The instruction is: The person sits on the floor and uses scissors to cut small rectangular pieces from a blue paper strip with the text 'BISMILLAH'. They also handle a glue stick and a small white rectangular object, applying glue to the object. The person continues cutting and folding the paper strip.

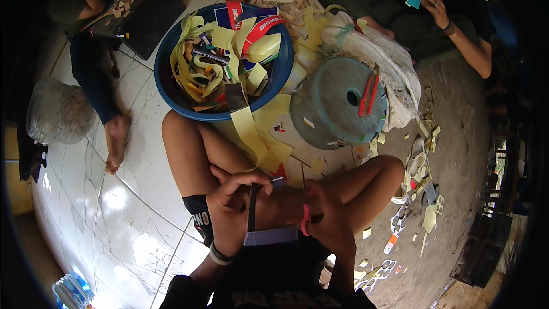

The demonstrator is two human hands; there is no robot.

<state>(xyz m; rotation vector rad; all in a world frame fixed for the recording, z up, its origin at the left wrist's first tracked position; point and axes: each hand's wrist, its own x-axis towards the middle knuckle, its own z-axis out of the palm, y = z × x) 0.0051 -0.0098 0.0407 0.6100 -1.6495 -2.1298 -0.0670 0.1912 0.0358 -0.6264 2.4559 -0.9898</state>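
Left hand (231, 197): yours, closed in a pinch, thumb and fingers at the upper end of a folded dark strip (271, 237). Strip: bent to an L, one limb running down toward you from the left fingertips, the other, greyish, lying crosswise below and reaching toward your right; its far end sits just beside the right hand, contact there cannot be told. Right hand (327, 214): yours, curled round pink-handled scissors (306, 220), the blade pointing away from you; the spread of the blades cannot be made out. Ahead of your knees: blue tub (162, 80), heaped with paper and card offcuts, a long yellow strip (247, 133) trailing over its near rim. To the tub's right: grey-green drum (320, 100), a red-handled tool (372, 94) resting on top; behind it, whitish sack (397, 57).
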